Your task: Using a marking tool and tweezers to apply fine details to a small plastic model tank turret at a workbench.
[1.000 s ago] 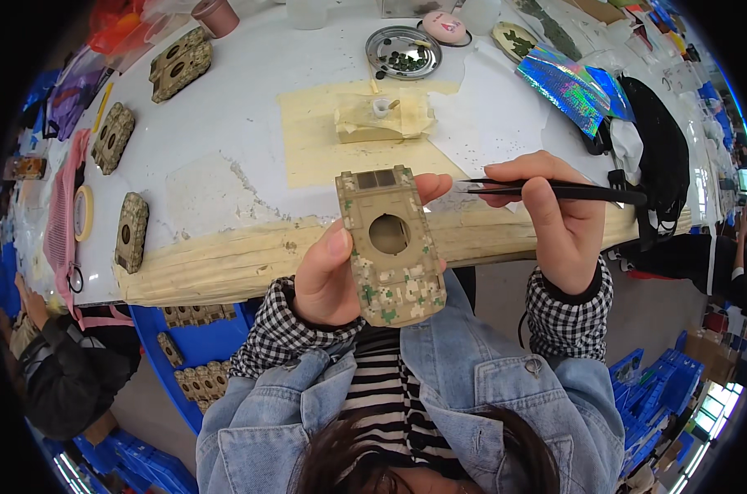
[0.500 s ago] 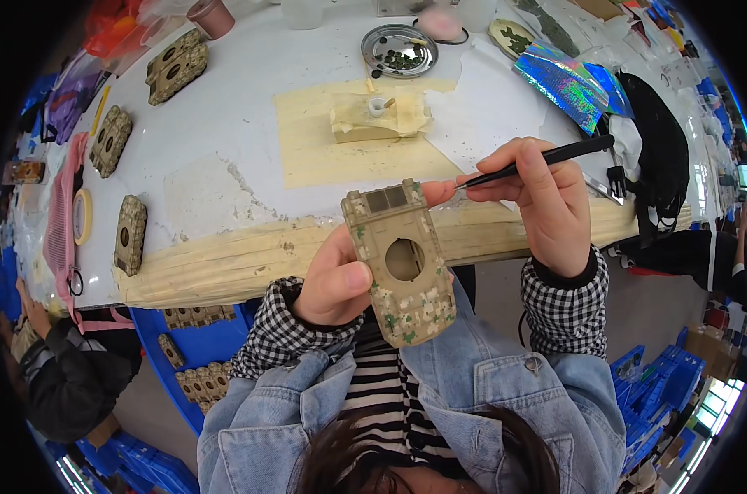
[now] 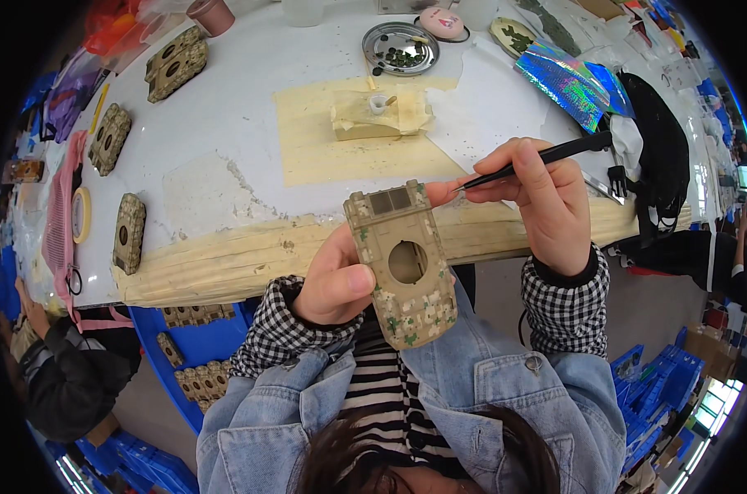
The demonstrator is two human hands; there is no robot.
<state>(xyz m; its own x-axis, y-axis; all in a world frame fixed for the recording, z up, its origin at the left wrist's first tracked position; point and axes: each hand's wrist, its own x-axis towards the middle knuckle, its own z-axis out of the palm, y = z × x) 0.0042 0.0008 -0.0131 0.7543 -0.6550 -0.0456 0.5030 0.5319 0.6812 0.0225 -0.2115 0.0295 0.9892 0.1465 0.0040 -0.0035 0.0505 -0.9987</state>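
The left hand (image 3: 332,280) is closed around a camouflaged model tank hull (image 3: 409,298), which is tilted in front of the denim jacket (image 3: 505,383); its thumb lies along the hull's left side, one fingertip showing past the far right corner. The right hand (image 3: 552,206) pinches black tweezers (image 3: 575,147), their tips at that fingertip; whether they touch cannot be told. The taped table edge (image 3: 217,263) runs just beyond. White tabletop (image 3: 225,132) stretches between three similar hulls at left and a taped block (image 3: 365,130), with a round metal dish (image 3: 373,39) farthest.
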